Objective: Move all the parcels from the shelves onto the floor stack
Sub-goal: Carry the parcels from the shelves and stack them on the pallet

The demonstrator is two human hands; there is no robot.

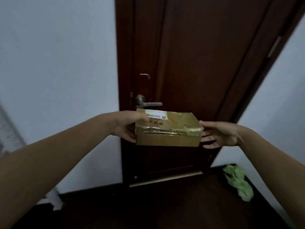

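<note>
Dark floor (148, 209) spreads below, with a green bag (237, 184) at 4 o'clock by the wall. The left hand (127, 128) grips the parcel (166, 129) in mid-air at its 9 o'clock end, thumb on top. The right hand (221, 136) clasps its 3 o'clock end. Behind stands the door (189, 55), its handle (148, 103) just above the parcel's far edge.

Box (166, 129): tan cardboard w/ shiny yellowish tape, white label (156, 115) w/ black print. Door (189, 55) dark red-brown, handle (149, 103) silver-grey. Walls (57, 63) pale blue-grey. Bag (237, 184) light green. Floor (165, 204) v. dark brown.
</note>
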